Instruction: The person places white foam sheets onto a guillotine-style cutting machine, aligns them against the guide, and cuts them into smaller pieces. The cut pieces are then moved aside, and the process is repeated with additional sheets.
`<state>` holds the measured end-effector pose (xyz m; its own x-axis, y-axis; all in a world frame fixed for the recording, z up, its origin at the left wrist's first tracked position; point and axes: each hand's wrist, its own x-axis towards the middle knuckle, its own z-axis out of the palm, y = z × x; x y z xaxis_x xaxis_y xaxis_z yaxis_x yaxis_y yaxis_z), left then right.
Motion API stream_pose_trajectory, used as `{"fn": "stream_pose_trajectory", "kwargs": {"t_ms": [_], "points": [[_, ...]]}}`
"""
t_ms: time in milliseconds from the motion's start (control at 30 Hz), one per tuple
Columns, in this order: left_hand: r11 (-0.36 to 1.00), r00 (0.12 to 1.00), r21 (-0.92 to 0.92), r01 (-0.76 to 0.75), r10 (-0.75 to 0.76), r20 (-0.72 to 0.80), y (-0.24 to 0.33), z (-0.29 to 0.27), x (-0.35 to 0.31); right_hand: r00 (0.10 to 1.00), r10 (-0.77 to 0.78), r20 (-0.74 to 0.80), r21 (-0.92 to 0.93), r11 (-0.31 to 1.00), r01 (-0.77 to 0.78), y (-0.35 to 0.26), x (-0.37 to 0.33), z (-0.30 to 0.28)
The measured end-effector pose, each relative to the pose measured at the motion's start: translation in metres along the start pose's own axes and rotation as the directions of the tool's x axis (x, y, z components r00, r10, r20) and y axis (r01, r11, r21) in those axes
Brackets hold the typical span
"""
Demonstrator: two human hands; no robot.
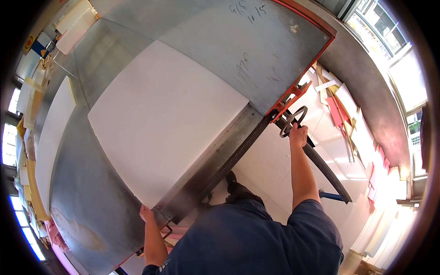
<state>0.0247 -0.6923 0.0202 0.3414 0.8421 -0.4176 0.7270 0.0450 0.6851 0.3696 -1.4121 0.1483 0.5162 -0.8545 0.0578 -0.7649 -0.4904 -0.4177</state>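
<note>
A large, thick white foam sheet lies flat on the grey metal table. At the sheet's near left corner is my left hand, its fingers closed on the edge; how far they reach under is hidden. My right hand is wrapped round the rim of a metal handwheel, which is mounted by the table's front right corner. Along the near side of the sheet runs a ruler strip with fine marks. A dark toothed rail follows the table's front edge.
A long white foam strip lies on the table's left part. Red-painted steel edges the table at the right. Foam offcuts in white, pink and red are heaped along the right wall. A dark curved bar extends past the handwheel.
</note>
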Motion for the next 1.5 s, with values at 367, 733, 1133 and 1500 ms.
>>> {"fn": "stream_pose_trajectory", "kwargs": {"t_ms": [367, 733, 1133, 1500], "points": [[0.995, 0.994, 0.036, -0.091, 0.093, -0.054, -0.03, -0.001, 0.025, 0.954, 0.027, 0.3, -0.111, 0.994, 0.007, -0.025, 0.014, -0.005], [0.995, 0.993, 0.096, -0.005, 0.016, -0.115, -0.017, 0.002, 0.007, 0.959, -0.02, 0.282, -0.13, 0.99, 0.059, -0.023, 0.022, 0.006], [0.994, 0.99, -0.033, 0.102, -0.105, -0.098, 0.019, 0.0, -0.017, 0.96, -0.094, 0.264, -0.129, 0.983, 0.132, -0.013, 0.031, 0.014], [0.998, 0.995, 0.066, -0.002, 0.008, -0.098, -0.005, -0.001, 0.001, 0.974, -0.088, 0.209, -0.078, 0.991, 0.107, -0.014, 0.032, 0.016]]}}
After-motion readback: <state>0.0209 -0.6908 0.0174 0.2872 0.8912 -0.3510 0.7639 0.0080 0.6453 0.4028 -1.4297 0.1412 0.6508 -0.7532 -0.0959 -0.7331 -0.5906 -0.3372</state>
